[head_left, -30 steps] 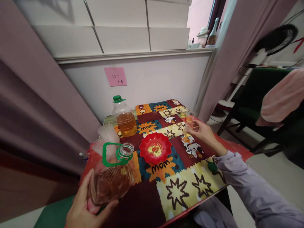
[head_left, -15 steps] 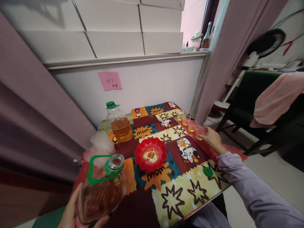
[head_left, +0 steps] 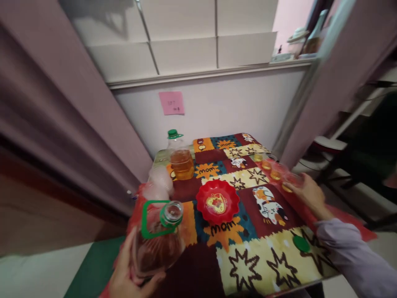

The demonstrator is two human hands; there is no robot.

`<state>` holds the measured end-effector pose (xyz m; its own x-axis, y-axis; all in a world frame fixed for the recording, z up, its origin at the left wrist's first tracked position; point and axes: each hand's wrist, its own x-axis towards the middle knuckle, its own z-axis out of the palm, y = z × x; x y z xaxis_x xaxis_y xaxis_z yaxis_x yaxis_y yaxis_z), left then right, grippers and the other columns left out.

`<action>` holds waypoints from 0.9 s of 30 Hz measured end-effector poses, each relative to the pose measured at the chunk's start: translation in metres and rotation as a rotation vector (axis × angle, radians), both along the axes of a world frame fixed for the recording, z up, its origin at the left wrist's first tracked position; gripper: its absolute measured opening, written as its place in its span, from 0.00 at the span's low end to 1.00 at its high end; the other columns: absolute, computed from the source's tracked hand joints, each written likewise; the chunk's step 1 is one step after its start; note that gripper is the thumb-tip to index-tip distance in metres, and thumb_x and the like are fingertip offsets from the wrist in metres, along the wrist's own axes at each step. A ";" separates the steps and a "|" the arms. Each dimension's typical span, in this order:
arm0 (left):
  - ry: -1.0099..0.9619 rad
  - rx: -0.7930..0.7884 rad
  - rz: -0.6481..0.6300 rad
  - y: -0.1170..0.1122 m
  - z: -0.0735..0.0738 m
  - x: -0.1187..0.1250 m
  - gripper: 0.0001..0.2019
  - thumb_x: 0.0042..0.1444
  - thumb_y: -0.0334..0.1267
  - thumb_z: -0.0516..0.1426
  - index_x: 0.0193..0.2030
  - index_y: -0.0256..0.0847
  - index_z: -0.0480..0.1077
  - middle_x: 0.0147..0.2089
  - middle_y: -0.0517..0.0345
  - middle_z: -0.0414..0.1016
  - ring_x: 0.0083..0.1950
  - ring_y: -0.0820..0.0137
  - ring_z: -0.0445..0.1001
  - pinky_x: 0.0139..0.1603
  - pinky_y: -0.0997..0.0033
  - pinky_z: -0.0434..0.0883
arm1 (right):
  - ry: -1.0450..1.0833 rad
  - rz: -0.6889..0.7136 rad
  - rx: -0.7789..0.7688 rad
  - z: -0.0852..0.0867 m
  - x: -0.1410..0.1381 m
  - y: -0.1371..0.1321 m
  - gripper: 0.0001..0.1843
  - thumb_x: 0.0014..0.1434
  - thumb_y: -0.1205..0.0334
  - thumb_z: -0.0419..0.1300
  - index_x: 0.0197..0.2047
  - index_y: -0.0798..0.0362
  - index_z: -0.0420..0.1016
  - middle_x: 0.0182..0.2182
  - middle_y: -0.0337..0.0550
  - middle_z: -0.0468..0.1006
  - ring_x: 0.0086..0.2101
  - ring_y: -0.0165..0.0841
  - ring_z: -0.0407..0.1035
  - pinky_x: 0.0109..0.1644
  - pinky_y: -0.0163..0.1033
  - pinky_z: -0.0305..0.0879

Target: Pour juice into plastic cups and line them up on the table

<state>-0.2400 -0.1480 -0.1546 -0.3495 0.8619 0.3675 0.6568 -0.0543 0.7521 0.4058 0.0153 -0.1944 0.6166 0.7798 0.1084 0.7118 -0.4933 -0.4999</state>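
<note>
Left hand (head_left: 130, 271): curled around the open jug (head_left: 159, 253), which needed steadying. Right hand (head_left: 310, 194): pinched the nearest cup (head_left: 291, 180), which needed a light, level hold.

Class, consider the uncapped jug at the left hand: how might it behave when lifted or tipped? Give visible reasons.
The jug is probably fairly heavy, since brownish liquid seems to show inside. It would likely spill if tilted far, as its mouth is open. Being clear and plastic-looking, it may flex when squeezed.
</note>
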 end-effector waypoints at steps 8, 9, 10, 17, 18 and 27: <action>-0.007 0.096 -0.061 -0.015 -0.008 0.003 0.62 0.40 0.69 0.80 0.80 0.48 0.71 0.76 0.33 0.79 0.75 0.30 0.79 0.74 0.32 0.77 | 0.024 0.418 0.621 0.040 -0.128 -0.008 0.31 0.71 0.34 0.63 0.65 0.45 0.84 0.61 0.64 0.87 0.63 0.63 0.81 0.72 0.68 0.75; -0.006 0.096 -0.067 -0.017 -0.009 0.002 0.62 0.40 0.69 0.80 0.80 0.48 0.71 0.76 0.33 0.79 0.75 0.29 0.78 0.74 0.31 0.76 | 0.069 0.553 0.665 0.050 -0.158 -0.009 0.24 0.73 0.37 0.64 0.60 0.43 0.86 0.58 0.59 0.89 0.60 0.59 0.83 0.71 0.67 0.76; -0.008 0.095 -0.070 -0.017 -0.011 0.000 0.62 0.40 0.69 0.80 0.81 0.47 0.70 0.76 0.32 0.79 0.75 0.29 0.79 0.74 0.30 0.76 | 0.109 0.653 0.708 0.060 -0.190 -0.008 0.19 0.74 0.40 0.66 0.55 0.42 0.87 0.54 0.55 0.90 0.56 0.56 0.84 0.69 0.65 0.78; 0.083 0.099 -0.116 -0.018 -0.016 -0.002 0.62 0.47 0.67 0.78 0.86 0.50 0.63 0.79 0.33 0.76 0.77 0.31 0.77 0.75 0.28 0.75 | 0.171 1.448 0.527 0.107 -0.387 0.025 0.09 0.78 0.53 0.68 0.55 0.42 0.91 0.50 0.50 0.91 0.50 0.47 0.84 0.58 0.52 0.82; 0.109 0.111 -0.125 -0.018 -0.016 -0.001 0.62 0.48 0.68 0.78 0.86 0.51 0.63 0.79 0.34 0.76 0.77 0.31 0.77 0.74 0.28 0.76 | 0.144 1.481 0.453 0.109 -0.407 0.032 0.11 0.77 0.55 0.70 0.58 0.44 0.90 0.54 0.51 0.90 0.55 0.48 0.83 0.61 0.51 0.81; 0.267 0.172 -0.177 -0.016 -0.011 0.002 0.68 0.47 0.72 0.77 0.89 0.50 0.57 0.80 0.33 0.75 0.76 0.32 0.78 0.69 0.32 0.82 | 0.009 1.382 0.378 0.113 -0.448 0.095 0.22 0.76 0.69 0.63 0.69 0.49 0.83 0.65 0.53 0.83 0.61 0.43 0.81 0.69 0.48 0.78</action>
